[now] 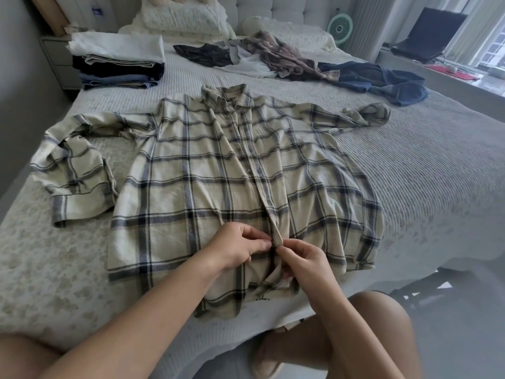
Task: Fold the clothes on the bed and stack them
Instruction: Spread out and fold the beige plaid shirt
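A cream plaid shirt (207, 170) with dark checks lies spread face up on the bed (423, 165), collar away from me, sleeves out to both sides. My left hand (237, 247) pinches the button placket near the hem. My right hand (303, 261) pinches the same placket edge from the right, fingertips almost touching the left ones. A stack of folded clothes (117, 64) sits at the bed's far left. Unfolded clothes lie across the far side: a dark garment (202, 54), a brown plaid one (284, 56) and a blue denim one (382, 80).
Pillows (183, 20) rest against the headboard. A small green fan (340, 28) stands at the far right of the bed, and a laptop (429, 34) sits on the window ledge. My knees show at the bed's near edge.
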